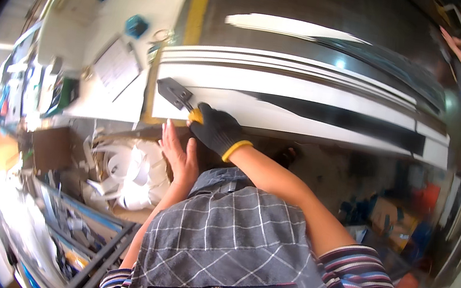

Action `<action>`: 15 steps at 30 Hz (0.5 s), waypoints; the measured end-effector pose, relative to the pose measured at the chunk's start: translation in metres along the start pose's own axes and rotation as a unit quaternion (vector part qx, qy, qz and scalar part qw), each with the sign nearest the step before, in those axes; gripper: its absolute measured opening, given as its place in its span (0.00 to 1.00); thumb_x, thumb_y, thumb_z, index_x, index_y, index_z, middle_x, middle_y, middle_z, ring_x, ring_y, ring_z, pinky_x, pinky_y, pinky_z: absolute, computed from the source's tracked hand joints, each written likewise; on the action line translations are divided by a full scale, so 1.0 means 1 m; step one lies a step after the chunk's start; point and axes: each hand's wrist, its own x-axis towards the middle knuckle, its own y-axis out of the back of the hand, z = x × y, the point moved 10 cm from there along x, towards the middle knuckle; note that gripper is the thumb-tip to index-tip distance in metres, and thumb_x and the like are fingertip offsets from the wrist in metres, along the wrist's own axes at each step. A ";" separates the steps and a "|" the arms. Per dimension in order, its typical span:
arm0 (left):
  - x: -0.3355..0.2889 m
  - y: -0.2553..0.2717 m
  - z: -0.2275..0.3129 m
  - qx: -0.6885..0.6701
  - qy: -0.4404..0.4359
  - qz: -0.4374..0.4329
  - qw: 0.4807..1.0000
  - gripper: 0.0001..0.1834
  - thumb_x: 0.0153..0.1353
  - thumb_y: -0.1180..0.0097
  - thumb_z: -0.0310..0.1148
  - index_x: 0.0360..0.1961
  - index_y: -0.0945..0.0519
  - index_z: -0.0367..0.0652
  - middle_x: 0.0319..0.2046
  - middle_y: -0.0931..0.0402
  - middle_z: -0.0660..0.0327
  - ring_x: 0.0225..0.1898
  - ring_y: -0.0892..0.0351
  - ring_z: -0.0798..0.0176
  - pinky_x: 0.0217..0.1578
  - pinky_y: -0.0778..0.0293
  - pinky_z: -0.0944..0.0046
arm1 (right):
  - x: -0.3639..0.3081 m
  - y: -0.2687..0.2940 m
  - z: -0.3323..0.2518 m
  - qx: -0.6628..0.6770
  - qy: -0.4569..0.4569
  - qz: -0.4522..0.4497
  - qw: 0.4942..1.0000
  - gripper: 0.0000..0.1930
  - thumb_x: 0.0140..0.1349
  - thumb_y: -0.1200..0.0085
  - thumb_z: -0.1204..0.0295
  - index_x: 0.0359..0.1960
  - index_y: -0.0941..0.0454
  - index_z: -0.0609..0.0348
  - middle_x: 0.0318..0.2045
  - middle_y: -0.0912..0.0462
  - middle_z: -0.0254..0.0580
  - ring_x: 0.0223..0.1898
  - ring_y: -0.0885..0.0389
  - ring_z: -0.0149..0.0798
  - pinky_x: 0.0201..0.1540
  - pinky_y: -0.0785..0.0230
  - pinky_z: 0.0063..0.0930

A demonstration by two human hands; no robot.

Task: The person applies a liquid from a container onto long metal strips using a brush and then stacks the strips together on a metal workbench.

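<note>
Grasping a dark-bladed, yellow-handled tool [174, 93] at the left end of a long white strip [277, 123]: black-gloved right hand [216, 131]. Bare left hand [181, 159]: fingers released, near the strip's left front corner.

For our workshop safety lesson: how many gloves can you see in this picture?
1. A black glove with a yellow cuff covers the right hand, which grips a yellow-handled tool. The left hand is bare. Others may be hidden from view.

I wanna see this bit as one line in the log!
right hand: black-gloved, gripping yellow-handled tool over white strip | left hand: bare, open, near table edge
</note>
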 end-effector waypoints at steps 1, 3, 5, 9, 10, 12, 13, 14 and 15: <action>0.001 -0.007 0.000 0.010 -0.009 -0.007 1.000 0.39 0.67 0.51 0.43 0.73 0.51 0.40 0.72 0.51 0.50 0.74 0.58 0.46 0.69 0.66 0.38 | -0.021 0.020 0.019 -0.008 -0.025 0.031 0.999 0.19 0.60 0.47 0.55 0.42 0.28 0.58 0.33 0.17 0.56 0.37 0.19 0.60 0.41 0.28 0.51; 0.003 -0.023 0.012 -0.031 -0.026 -0.030 0.999 0.38 0.67 0.52 0.43 0.73 0.51 0.42 0.72 0.51 0.50 0.74 0.57 0.45 0.69 0.65 0.37 | -0.065 0.059 0.067 -0.007 -0.065 0.108 0.992 0.21 0.60 0.46 0.53 0.45 0.27 0.58 0.34 0.17 0.57 0.39 0.19 0.60 0.42 0.27 0.49; 0.006 -0.049 0.028 -0.062 -0.062 -0.054 0.995 0.37 0.68 0.52 0.43 0.73 0.50 0.43 0.72 0.50 0.50 0.74 0.56 0.46 0.69 0.65 0.37 | -0.116 0.101 0.125 0.008 -0.085 0.199 0.976 0.25 0.60 0.44 0.51 0.49 0.26 0.57 0.36 0.17 0.57 0.40 0.18 0.59 0.42 0.26 0.47; 0.006 -0.119 0.123 -0.065 -0.151 -0.132 0.978 0.35 0.67 0.53 0.41 0.72 0.47 0.43 0.71 0.47 0.50 0.74 0.56 0.46 0.69 0.65 0.38 | -0.219 0.205 0.244 0.055 -0.216 0.296 0.929 0.21 0.58 0.43 0.53 0.43 0.25 0.58 0.37 0.18 0.55 0.42 0.20 0.58 0.46 0.28 0.45; 0.005 -0.139 0.152 -0.055 -0.179 -0.159 0.969 0.35 0.67 0.52 0.40 0.72 0.47 0.43 0.71 0.47 0.50 0.74 0.56 0.46 0.69 0.65 0.39 | -0.248 0.232 0.279 0.069 -0.222 0.353 0.906 0.21 0.58 0.43 0.54 0.41 0.24 0.59 0.36 0.18 0.53 0.42 0.20 0.58 0.46 0.28 0.45; -0.002 -0.181 0.201 -0.050 -0.221 -0.194 0.955 0.35 0.65 0.50 0.38 0.72 0.45 0.44 0.70 0.45 0.51 0.74 0.55 0.47 0.69 0.65 0.38 | -0.294 0.278 0.349 0.152 -0.306 0.402 0.850 0.18 0.59 0.43 0.53 0.37 0.24 0.55 0.26 0.20 0.41 0.31 0.20 0.40 0.36 0.29 0.33; -0.007 -0.202 0.227 -0.037 -0.251 -0.201 0.946 0.35 0.65 0.50 0.39 0.71 0.45 0.45 0.70 0.44 0.51 0.74 0.54 0.46 0.69 0.65 0.38 | -0.312 0.304 0.382 0.161 -0.278 0.444 0.837 0.17 0.59 0.43 0.53 0.35 0.24 0.55 0.25 0.21 0.38 0.28 0.21 0.36 0.32 0.30 0.30; -0.012 -0.221 0.253 -0.024 -0.279 -0.207 0.937 0.35 0.65 0.50 0.39 0.71 0.45 0.45 0.69 0.44 0.51 0.73 0.53 0.46 0.69 0.64 0.37 | -0.329 0.332 0.415 0.170 -0.247 0.483 0.823 0.17 0.59 0.42 0.53 0.34 0.25 0.54 0.23 0.22 0.35 0.24 0.22 0.32 0.29 0.31 0.28; -0.015 -0.238 0.275 -0.007 -0.279 -0.220 0.935 0.34 0.65 0.49 0.40 0.70 0.42 0.46 0.69 0.43 0.52 0.73 0.52 0.46 0.69 0.62 0.37 | -0.339 0.356 0.436 0.218 -0.265 0.476 0.810 0.17 0.59 0.42 0.53 0.33 0.25 0.55 0.22 0.22 0.34 0.22 0.24 0.31 0.26 0.32 0.27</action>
